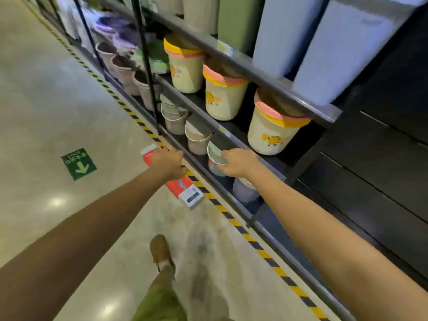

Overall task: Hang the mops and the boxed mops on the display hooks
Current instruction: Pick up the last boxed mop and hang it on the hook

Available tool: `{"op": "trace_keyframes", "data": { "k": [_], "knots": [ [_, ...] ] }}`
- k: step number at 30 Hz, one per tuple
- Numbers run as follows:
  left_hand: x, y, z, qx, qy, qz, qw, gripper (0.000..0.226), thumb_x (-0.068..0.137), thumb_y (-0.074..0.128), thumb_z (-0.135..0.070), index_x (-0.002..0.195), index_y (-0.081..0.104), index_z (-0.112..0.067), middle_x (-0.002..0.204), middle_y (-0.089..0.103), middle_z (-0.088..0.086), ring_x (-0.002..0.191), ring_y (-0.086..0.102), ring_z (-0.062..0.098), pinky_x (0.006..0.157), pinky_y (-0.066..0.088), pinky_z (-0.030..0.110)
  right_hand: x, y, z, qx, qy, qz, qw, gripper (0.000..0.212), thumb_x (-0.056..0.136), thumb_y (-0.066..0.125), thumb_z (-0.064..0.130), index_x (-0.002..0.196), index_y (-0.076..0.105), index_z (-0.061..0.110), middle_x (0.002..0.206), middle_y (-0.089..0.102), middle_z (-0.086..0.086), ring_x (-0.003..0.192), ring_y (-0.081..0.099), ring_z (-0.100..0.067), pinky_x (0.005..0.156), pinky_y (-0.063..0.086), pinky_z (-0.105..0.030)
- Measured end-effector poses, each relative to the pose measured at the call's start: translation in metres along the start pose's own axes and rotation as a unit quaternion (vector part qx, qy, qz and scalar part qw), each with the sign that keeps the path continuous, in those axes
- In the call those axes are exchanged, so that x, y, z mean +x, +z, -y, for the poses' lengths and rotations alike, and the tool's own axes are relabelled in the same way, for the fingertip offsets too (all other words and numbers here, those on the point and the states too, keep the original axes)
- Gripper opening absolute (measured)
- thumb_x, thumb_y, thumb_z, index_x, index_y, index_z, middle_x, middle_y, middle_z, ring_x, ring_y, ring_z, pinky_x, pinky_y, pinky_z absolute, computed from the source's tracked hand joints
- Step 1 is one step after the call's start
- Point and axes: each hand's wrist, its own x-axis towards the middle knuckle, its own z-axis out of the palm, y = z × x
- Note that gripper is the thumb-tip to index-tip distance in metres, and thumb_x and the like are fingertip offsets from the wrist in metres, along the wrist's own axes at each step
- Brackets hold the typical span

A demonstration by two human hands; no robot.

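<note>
A long red and white boxed mop (pixel 185 191) lies slanted low over the floor beside the shelf base. My left hand (pixel 168 164) is closed over its middle, hiding part of the box. My right hand (pixel 236 163) reaches out in front of the bottom shelf, fingers loosely curled, close to the rim of a pale bucket (pixel 214 156); whether it grips anything is unclear. No display hooks or loose mops are in view.
A dark metal shelf rack (pixel 231 63) runs along the right, holding cream buckets with yellow and pink lids (pixel 271 130), stacked grey pails (pixel 173 117) and tall bins (pixel 342 42). Yellow-black tape (pixel 254 242) edges the floor. A green arrow sticker (pixel 78 164) lies left. My shoe (pixel 161 250) steps forward.
</note>
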Motion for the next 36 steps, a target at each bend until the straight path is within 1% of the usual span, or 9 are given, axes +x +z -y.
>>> {"op": "trace_keyframes", "data": {
  "k": [3,10,15,18,19,23,26,31,36],
  "knots": [
    [0.036,0.027,0.057,0.009,-0.011,0.023,1.000,0.053,0.091,0.047,-0.048,0.134,0.048,-0.016,0.137,0.051,0.009,0.125,0.049,0.030,0.103,0.035,0.044,0.075,0.014,0.039,-0.006,-0.038,0.020,0.999,0.046,0.094,0.046,0.047,0.126,0.054,0.015,0.125,0.061,-0.009,0.115,0.056,-0.031,0.087,0.045,-0.039],
    [0.133,0.066,0.169,-0.005,-0.026,0.098,0.995,0.055,0.095,0.042,-0.045,0.140,0.038,-0.014,0.139,0.047,0.011,0.127,0.046,0.030,0.106,0.032,0.044,0.248,0.032,0.114,-0.068,-0.118,0.074,0.988,0.040,0.096,0.045,0.042,0.122,0.056,0.013,0.109,0.064,-0.010,0.101,0.060,-0.031,0.078,0.045,-0.038],
    [0.189,0.091,0.216,-0.022,-0.033,0.141,0.989,0.055,0.096,0.041,-0.044,0.142,0.037,-0.014,0.140,0.047,0.010,0.129,0.043,0.030,0.108,0.031,0.045,0.337,0.053,0.149,-0.081,-0.149,0.095,0.981,0.038,0.096,0.041,0.037,0.126,0.052,0.017,0.116,0.062,-0.011,0.104,0.060,-0.032,0.082,0.048,-0.039],
    [0.219,0.113,0.234,-0.051,-0.059,0.166,0.983,0.055,0.095,0.044,-0.044,0.142,0.038,-0.015,0.142,0.045,0.009,0.130,0.042,0.030,0.108,0.032,0.045,0.378,0.075,0.156,-0.066,-0.161,0.041,0.984,0.037,0.087,0.060,0.040,0.115,0.062,0.016,0.105,0.067,-0.011,0.093,0.065,-0.031,0.078,0.052,-0.036],
    [0.230,0.122,0.238,-0.061,-0.065,0.175,0.981,0.056,0.095,0.045,-0.043,0.142,0.038,-0.015,0.142,0.044,0.009,0.131,0.042,0.030,0.108,0.031,0.045,0.391,0.083,0.155,-0.066,-0.161,0.035,0.984,0.037,0.083,0.064,0.040,0.110,0.064,0.015,0.100,0.068,-0.011,0.089,0.065,-0.031,0.075,0.052,-0.035],
    [0.276,0.165,0.245,-0.087,-0.081,0.190,0.975,0.052,0.095,0.042,-0.042,0.140,0.040,-0.016,0.142,0.045,0.007,0.129,0.043,0.028,0.108,0.030,0.042,0.445,0.129,0.140,-0.061,-0.156,0.158,0.973,0.041,0.095,0.040,0.037,0.130,0.051,0.017,0.121,0.059,-0.011,0.109,0.056,-0.033,0.087,0.047,-0.041],
    [0.318,0.213,0.237,-0.102,-0.085,0.206,0.970,0.048,0.095,0.042,-0.040,0.137,0.043,-0.015,0.138,0.047,0.007,0.127,0.044,0.028,0.107,0.029,0.042,0.493,0.180,0.126,-0.031,-0.161,0.149,0.975,0.040,0.094,0.040,0.035,0.129,0.051,0.019,0.134,0.052,-0.010,0.113,0.055,-0.036,0.089,0.048,-0.043],
    [0.397,0.328,0.213,-0.117,-0.103,0.239,0.958,0.049,0.094,0.043,-0.038,0.136,0.041,-0.013,0.137,0.046,0.008,0.126,0.043,0.029,0.105,0.030,0.043,0.576,0.295,0.099,-0.030,-0.180,0.181,0.966,0.035,0.093,0.041,0.033,0.120,0.057,0.018,0.112,0.062,-0.009,0.102,0.059,-0.033,0.085,0.047,-0.041],
    [0.472,0.472,0.187,-0.114,-0.099,0.260,0.954,0.052,0.095,0.042,-0.039,0.140,0.037,-0.012,0.144,0.041,0.010,0.132,0.039,0.030,0.111,0.026,0.045,0.650,0.424,0.061,-0.023,-0.175,0.186,0.967,0.033,0.094,0.042,0.033,0.120,0.056,0.018,0.119,0.059,-0.011,0.111,0.053,-0.034,0.089,0.043,-0.043]
  ]
}}
